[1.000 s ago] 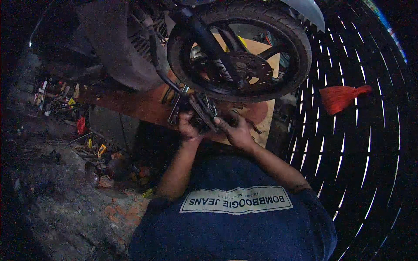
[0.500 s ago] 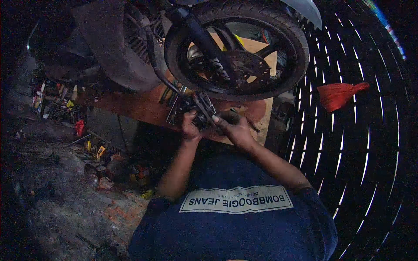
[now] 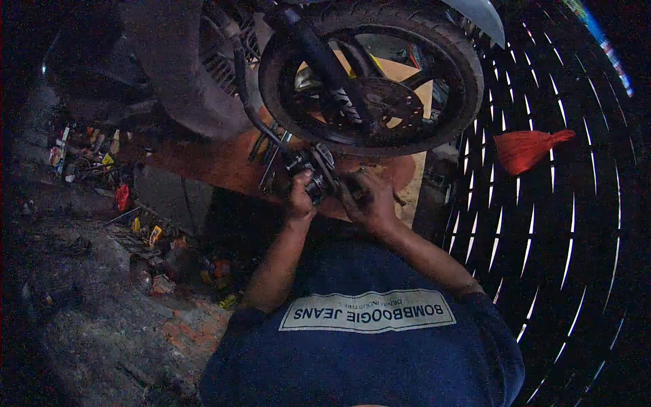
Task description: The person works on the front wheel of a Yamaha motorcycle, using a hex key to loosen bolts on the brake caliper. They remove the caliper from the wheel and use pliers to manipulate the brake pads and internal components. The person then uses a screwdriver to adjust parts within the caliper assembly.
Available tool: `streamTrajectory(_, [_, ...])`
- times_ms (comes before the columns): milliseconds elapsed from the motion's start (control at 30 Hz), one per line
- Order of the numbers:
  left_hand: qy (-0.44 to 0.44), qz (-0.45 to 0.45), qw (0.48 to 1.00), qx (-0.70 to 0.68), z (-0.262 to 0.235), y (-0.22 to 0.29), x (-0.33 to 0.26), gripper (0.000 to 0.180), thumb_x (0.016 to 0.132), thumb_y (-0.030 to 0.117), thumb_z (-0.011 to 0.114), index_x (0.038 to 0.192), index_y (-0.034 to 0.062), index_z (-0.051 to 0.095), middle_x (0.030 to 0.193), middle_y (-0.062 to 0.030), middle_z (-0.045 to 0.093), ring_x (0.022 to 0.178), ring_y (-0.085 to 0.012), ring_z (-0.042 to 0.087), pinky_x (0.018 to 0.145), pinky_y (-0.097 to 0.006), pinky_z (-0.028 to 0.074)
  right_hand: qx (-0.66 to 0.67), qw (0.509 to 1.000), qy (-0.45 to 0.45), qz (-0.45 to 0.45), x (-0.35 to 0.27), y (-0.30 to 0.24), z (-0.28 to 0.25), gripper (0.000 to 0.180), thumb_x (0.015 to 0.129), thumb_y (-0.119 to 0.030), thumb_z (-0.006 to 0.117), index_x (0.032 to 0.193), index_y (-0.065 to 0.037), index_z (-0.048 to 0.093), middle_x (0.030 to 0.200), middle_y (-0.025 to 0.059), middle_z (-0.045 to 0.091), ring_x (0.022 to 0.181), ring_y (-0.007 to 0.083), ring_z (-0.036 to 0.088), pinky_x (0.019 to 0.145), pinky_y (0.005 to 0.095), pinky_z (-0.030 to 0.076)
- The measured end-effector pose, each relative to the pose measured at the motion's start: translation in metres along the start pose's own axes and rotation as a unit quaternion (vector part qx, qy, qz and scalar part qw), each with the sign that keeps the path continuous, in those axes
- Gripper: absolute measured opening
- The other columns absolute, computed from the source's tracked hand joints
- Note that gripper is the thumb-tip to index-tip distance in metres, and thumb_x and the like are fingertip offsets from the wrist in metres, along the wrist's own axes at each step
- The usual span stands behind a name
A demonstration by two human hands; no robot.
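Low in front of the motorcycle's front wheel (image 3: pixel 468 88), my left hand (image 3: pixel 300 198) is closed around a dark metal brake caliper (image 3: pixel 298 163). Its thumb presses on the near side of the caliper. A long narrow metal piece (image 3: pixel 327 163) lies along the caliper's right side and runs back to my right hand (image 3: pixel 374 202). That hand is closed on the piece's near end, fingers bent and partly in shadow. Whether the piece is a tool or part of the caliper I cannot tell. The brake disc (image 3: pixel 400 102) shows on the wheel just beyond.
A reddish-brown board (image 3: pixel 217 166) lies under the wheel, with several slim tools (image 3: pixel 268 152) left of the caliper. A curved tube (image 3: pixel 247 108) comes down beside the wheel. Cluttered parts (image 3: pixel 88 159) cover the floor at left. A red bag (image 3: pixel 525 150) sits on the slatted surface at right.
My right hand has shifted slightly back and right, its thumb off the narrow piece's middle. The piece now sits more apart from the caliper body. My left hand keeps its hold.
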State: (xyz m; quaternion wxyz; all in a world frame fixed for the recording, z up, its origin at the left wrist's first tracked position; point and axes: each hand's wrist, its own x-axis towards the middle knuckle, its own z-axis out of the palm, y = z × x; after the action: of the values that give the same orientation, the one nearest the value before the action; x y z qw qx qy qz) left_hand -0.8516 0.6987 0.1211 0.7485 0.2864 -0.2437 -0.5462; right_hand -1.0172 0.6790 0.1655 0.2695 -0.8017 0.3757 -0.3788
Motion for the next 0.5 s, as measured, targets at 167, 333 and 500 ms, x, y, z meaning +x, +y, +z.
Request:
streamTrajectory(167, [0.023, 0.033, 0.997, 0.060, -0.043, -0.016, 0.009, 0.053, 0.074, 0.014, 0.056, 0.123, 0.0019, 0.042, 0.111, -0.0091, 0.054, 0.100, -0.0221, 0.055, 0.090, -0.037, 0.046, -0.025, 0.997, 0.049, -0.062, 0.014, -0.023, -0.022, 0.018, 0.071, -0.006, 0.066, 0.088, -0.001, 0.060, 0.079, 0.0153, 0.057, 0.070, 0.0339, 0.058, 0.061, 0.0391, 0.046])
streamTrajectory(333, [0.010, 0.081, 0.984, 0.160, -0.054, -0.012, 0.009, 0.060, 0.072, 0.012, 0.058, 0.127, 0.0025, 0.037, 0.110, -0.0098, 0.052, 0.101, -0.0219, 0.053, 0.089, -0.036, 0.046, -0.114, 0.987, 0.096, -0.056, 0.020, -0.003, -0.023, 0.020, 0.072, -0.006, 0.064, 0.091, -0.001, 0.058, 0.079, 0.0156, 0.057, 0.071, 0.0362, 0.058, 0.065, 0.0407, 0.046])
streamTrajectory(500, [0.022, 0.062, 0.984, 0.166, -0.019, 0.011, -0.001, 0.062, 0.072, 0.015, 0.059, 0.129, 0.0022, 0.037, 0.113, -0.0102, 0.051, 0.103, -0.0222, 0.053, 0.090, -0.036, 0.045, -0.034, 0.993, 0.044, 0.108, 0.020, 0.013, -0.029, 0.018, 0.079, -0.009, 0.061, 0.095, 0.000, 0.057, 0.096, 0.0185, 0.060, 0.087, 0.0374, 0.060, 0.075, 0.0395, 0.048])
